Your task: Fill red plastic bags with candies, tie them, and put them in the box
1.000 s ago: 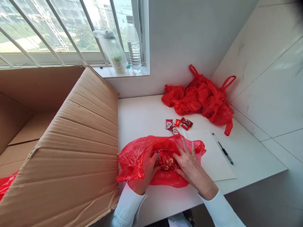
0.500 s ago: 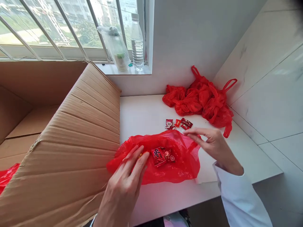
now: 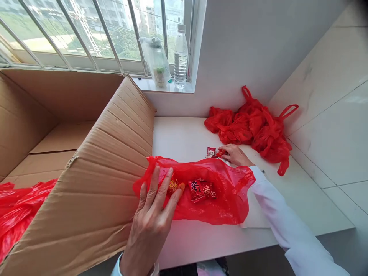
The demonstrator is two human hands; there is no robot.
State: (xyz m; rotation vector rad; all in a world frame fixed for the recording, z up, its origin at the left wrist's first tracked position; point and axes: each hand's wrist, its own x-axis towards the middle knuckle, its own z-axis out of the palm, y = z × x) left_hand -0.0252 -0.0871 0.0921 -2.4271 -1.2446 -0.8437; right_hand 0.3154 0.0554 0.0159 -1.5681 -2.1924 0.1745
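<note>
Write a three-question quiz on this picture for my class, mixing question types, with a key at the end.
1. True or false: the water bottle stands on the table.
2. Which hand is at the red snack packets just past the far edge of the open red plastic bag? A) left; B) right; C) both.
3. Fill in the blank: to the left of that bag stands an open cardboard ____.

Key: 1. False; it stands on the windowsill. 2. B, the right hand. 3. box.
</note>
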